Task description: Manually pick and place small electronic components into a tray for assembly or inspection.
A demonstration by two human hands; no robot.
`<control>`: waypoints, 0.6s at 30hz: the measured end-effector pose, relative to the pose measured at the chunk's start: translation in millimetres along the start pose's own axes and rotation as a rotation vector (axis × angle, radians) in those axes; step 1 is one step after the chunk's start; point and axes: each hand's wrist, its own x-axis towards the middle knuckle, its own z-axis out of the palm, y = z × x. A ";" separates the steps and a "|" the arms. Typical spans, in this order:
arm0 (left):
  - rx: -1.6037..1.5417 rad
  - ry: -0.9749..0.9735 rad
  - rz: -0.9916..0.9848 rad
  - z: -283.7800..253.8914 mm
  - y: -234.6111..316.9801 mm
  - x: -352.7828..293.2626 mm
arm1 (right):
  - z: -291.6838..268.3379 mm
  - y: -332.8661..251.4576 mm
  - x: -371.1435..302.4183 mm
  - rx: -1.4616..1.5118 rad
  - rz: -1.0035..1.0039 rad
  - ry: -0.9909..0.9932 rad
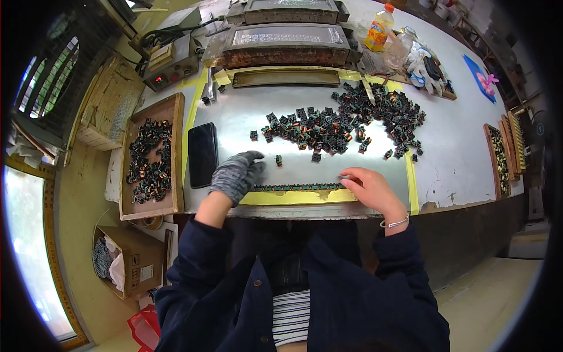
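Note:
A row of small black-and-green parts with copper-coloured windings (299, 188) lies along the near edge of the metal plate (234, 126). My left hand (237, 176), in a grey knitted glove, hovers over the row's left end with fingers bent and slightly apart; nothing shows in them. At the right end is my bare right hand (372, 189), its index finger and thumb apart beside the last parts. One single part (278, 159) stands between the row and a large loose heap of the same parts (328, 129).
Left of my gloved hand lies a black phone (203, 155). A wooden tray (180, 146) of similar parts sits further left. Yellow tape (293, 198) borders the plate. Behind are metal fixtures (287, 44), an orange-capped bottle (380, 28) and gloves (425, 73).

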 end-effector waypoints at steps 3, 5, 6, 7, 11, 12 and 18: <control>-0.088 0.047 0.014 15.3 16.5 12.9 | 0.1 -4.5 0.0 -0.017 -0.015 -0.020; 0.089 0.006 0.091 20.2 22.9 17.4 | -2.4 -3.1 0.2 -0.040 0.007 -0.058; 0.090 0.005 0.090 19.9 19.9 18.3 | -2.7 -1.3 0.1 -0.056 -0.054 -0.078; 0.039 -0.004 0.108 19.1 14.8 19.0 | -3.8 1.3 -2.2 -0.074 -0.108 -0.094; 0.074 -0.089 0.052 -4.1 -2.9 13.3 | -5.5 3.3 -5.1 -0.140 -0.128 -0.109; 0.082 -0.102 0.011 -10.1 -8.4 10.1 | -5.2 3.2 -5.6 -0.170 -0.113 -0.102; 0.000 -0.222 0.002 -28.2 -31.4 -9.9 | 0.8 0.0 -4.2 -0.186 -0.101 -0.105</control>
